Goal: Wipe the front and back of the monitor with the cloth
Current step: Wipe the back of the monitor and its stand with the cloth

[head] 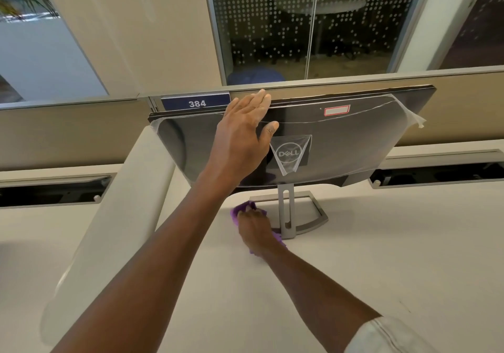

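The monitor (pixel 341 145) stands on the white desk with its dark back toward me, covered in clear plastic film, a logo in the middle. Its silver stand (pixel 289 210) has a rectangular frame base. My left hand (pixel 242 137) lies flat against the back panel near the top edge, fingers spread over the rim. My right hand (pixel 255 228) rests on the desk just left of the stand base, pressing down on a purple cloth (pixel 241 210) that shows at both ends of the hand. The screen side is hidden from me.
A white desk (pixel 381 257) spreads below. A rounded white divider (pixel 114 216) runs diagonally at left. Cable troughs (pixel 436 175) open behind the desk. A beige partition with a blue "384" label (pixel 196 103) stands behind the monitor, glass walls beyond.
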The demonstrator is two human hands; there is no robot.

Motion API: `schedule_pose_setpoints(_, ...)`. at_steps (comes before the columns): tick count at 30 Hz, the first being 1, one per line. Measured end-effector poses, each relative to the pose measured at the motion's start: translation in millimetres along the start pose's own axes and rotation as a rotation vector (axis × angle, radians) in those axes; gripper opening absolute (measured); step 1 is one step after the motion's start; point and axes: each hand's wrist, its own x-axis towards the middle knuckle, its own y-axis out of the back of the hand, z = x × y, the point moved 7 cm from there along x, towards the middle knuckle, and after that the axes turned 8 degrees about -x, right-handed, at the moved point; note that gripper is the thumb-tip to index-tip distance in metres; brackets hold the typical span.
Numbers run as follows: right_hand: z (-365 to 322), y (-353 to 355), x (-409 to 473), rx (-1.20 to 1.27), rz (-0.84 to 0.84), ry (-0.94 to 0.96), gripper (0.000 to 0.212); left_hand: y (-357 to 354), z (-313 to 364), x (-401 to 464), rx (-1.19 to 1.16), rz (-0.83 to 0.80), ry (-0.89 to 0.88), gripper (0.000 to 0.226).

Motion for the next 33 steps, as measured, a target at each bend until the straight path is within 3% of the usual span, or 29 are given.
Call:
schedule_pose_setpoints(3, 12.8, 13.9, 14.6, 0.050, 0.113, -0.045, 0.044, -1.1, -0.5, 0.1, -0.006, -0.009, -0.001, 0.050)
schedule_pose_setpoints(11, 5.8, 0.3, 4.1, 0.002, -0.127, 0.063, 0.038, -2.9, -1.1, 0.4, 0.004, 0.011, 0.003, 0.050)
schedule_pose_setpoints(14, 1.7, -2.2, -21.7, 0.007, -0.093, 0.084, 0.023, -2.3, -0.7, 0.4, 0.003, 0.018, 0.002, 0.050)
schedule_pose_setpoints(21, 43.7, -14.8, -80.4, 0.026, 0.085, 0.007, 0.031, -1.4, 0.4, 0.1, 0.021, 0.002, 0.015, 0.051)
schedule_pose_setpoints(25, 62.7, -11.1, -91.4, 0.125, 0.060, -0.011, 0.023, -0.6, 2.4, 0.2, 0.032, -0.008, 0.014, 0.052)
schedule_pose_setpoints(30, 115.1, -6.9, -105.3, 0.418, 0.189, -0.343, 0.009, 0.3, 3.8, -0.4, 0.044, -0.027, 0.011, 0.053)
schedule_pose_setpoints(33, 166.3, -0.3, -122.5, 0.704, 0.422, -0.667, 0.016, 0.2, 4.7, 0.4, 0.040, -0.025, 0.017, 0.053)
